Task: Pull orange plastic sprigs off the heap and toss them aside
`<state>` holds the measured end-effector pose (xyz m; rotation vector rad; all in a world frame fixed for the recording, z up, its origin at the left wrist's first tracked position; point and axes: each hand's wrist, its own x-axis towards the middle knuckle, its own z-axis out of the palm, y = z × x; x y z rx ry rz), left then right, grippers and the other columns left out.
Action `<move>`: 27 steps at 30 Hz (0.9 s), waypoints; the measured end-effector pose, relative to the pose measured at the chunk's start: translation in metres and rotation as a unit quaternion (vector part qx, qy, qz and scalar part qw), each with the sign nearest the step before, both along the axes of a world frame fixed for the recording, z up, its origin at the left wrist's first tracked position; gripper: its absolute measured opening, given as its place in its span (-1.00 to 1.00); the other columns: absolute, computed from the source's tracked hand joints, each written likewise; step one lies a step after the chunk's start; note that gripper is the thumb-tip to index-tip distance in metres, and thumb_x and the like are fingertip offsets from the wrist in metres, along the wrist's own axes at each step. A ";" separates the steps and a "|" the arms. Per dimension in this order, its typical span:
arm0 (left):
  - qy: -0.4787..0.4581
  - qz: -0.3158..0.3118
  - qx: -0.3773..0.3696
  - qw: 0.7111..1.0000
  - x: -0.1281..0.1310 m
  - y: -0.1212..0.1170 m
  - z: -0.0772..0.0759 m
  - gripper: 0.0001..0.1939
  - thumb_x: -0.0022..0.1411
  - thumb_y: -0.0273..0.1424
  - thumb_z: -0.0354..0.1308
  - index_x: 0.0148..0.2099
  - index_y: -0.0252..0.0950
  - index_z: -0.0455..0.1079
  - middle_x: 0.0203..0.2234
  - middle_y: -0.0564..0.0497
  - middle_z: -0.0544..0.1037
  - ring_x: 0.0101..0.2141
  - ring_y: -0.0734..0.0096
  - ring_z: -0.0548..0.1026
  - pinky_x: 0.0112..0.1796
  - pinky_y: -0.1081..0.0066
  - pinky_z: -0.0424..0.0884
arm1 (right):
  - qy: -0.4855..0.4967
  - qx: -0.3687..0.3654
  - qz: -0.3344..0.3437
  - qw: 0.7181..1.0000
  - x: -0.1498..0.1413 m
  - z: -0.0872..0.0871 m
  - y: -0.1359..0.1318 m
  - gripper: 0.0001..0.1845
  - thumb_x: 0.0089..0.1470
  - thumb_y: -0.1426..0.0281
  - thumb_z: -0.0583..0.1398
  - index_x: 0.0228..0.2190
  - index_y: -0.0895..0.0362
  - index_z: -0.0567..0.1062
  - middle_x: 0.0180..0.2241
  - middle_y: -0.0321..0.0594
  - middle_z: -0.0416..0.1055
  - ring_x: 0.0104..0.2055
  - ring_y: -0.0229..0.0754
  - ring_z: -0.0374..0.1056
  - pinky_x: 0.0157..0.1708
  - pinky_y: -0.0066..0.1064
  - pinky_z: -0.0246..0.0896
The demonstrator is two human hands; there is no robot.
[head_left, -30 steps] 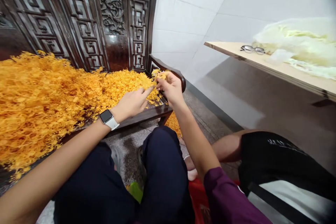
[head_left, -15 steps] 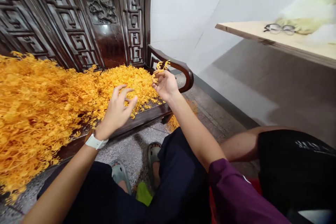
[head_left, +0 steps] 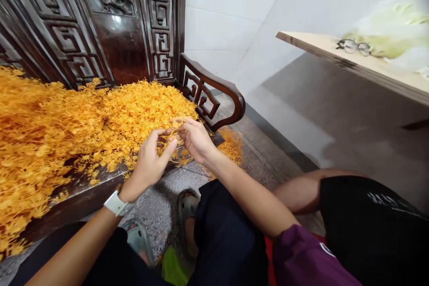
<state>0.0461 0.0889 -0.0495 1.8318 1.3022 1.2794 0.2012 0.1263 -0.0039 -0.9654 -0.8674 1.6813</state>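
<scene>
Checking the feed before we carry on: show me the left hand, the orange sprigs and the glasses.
left hand (head_left: 149,165): head view, back of the hand.
orange sprigs (head_left: 140,109): head view, middle of the pile on the bench.
glasses (head_left: 357,46): head view, bridge between the lenses.

Bright, even light; soft shadows; edges warped, blurred.

My dark carved counter (head_left: 120,40) carries a deep heap of orange dried blossoms (head_left: 60,125), with some on the floor (head_left: 157,205) near its right end; far right, a pale wooden board (head_left: 311,44) holds glasses (head_left: 353,46) beside a pale green bundle (head_left: 378,42).
</scene>
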 end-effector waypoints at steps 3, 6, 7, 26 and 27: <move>-0.067 -0.010 -0.045 0.997 0.008 0.008 -0.007 -0.67 0.41 -0.11 0.21 0.00 -0.27 0.38 -0.17 -0.09 0.59 -0.18 0.25 0.58 -0.14 0.28 0.47 | -0.005 0.027 0.000 1.000 -0.004 0.000 -0.003 -0.86 -0.09 0.44 0.25 -0.37 0.11 0.54 -0.46 -0.33 0.46 -0.48 -0.29 0.34 -0.35 -0.39 0.26; -0.108 -0.054 -0.083 0.989 0.004 0.018 -0.007 -0.67 0.42 -0.09 0.19 -0.07 -0.26 0.40 -0.37 0.03 0.51 -0.39 0.38 0.49 -0.35 0.39 0.40 | -0.034 0.059 -0.009 0.998 -0.002 0.001 0.001 -0.93 -0.06 0.40 0.28 -0.42 0.12 0.53 -0.46 -0.32 0.46 -0.43 -0.29 0.33 -0.32 -0.40 0.22; -0.115 -0.066 -0.094 0.987 0.002 0.020 -0.005 -0.67 0.43 -0.07 0.18 -0.09 -0.26 0.41 -0.44 0.06 0.46 -0.46 0.41 0.43 -0.41 0.42 0.35 | -0.048 0.069 -0.015 0.996 0.000 0.001 0.004 -0.93 -0.04 0.38 0.29 -0.43 0.11 0.53 -0.44 -0.32 0.47 -0.41 -0.29 0.33 -0.33 -0.41 0.20; -0.031 -0.143 -0.092 0.985 -0.028 -0.011 0.009 -0.52 0.51 -0.11 -0.04 -0.43 -0.25 0.31 -0.58 0.08 0.32 -0.51 0.40 0.30 -0.44 0.39 0.20 | -0.197 0.216 -0.235 0.927 0.063 0.008 0.068 -0.90 0.14 0.35 0.30 -0.28 0.08 0.51 -0.49 -0.41 0.36 -0.54 -0.36 0.21 -0.48 -0.47 0.19; -0.032 -0.121 -0.099 0.987 -0.033 -0.011 0.007 -0.52 0.51 -0.10 -0.05 -0.41 -0.25 0.34 -0.58 0.08 0.31 -0.52 0.39 0.30 -0.44 0.39 0.20 | -0.218 0.243 -0.122 0.937 0.063 0.015 0.060 -0.84 0.12 0.34 0.34 -0.23 0.07 0.54 -0.45 -0.37 0.43 -0.50 -0.33 0.28 -0.44 -0.46 0.25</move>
